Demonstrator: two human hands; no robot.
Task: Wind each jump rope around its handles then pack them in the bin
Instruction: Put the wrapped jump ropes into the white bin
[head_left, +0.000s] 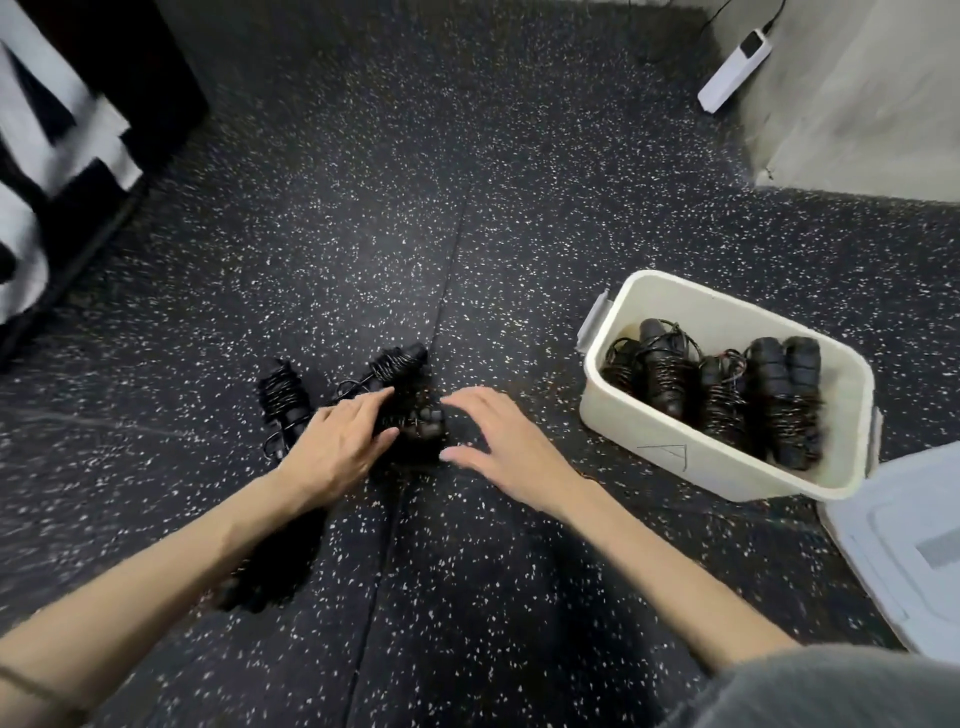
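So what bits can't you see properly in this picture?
Head view only:
- Black wound jump rope bundle between the hands: the left hand covers part of it, and motion blur hides whether the fingers grip it.
- Black wound ropes in the cream plastic bin: overlapping and blurred, so an exact count is unsure.
- Grey plastic lid: cut off by the right edge.
- Right hand: blurred; contact with the bundle unclear.

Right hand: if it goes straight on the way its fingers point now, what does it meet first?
Probably the wound jump rope bundle that the left hand touches; the right hand points up-left toward it, though depth is unclear.
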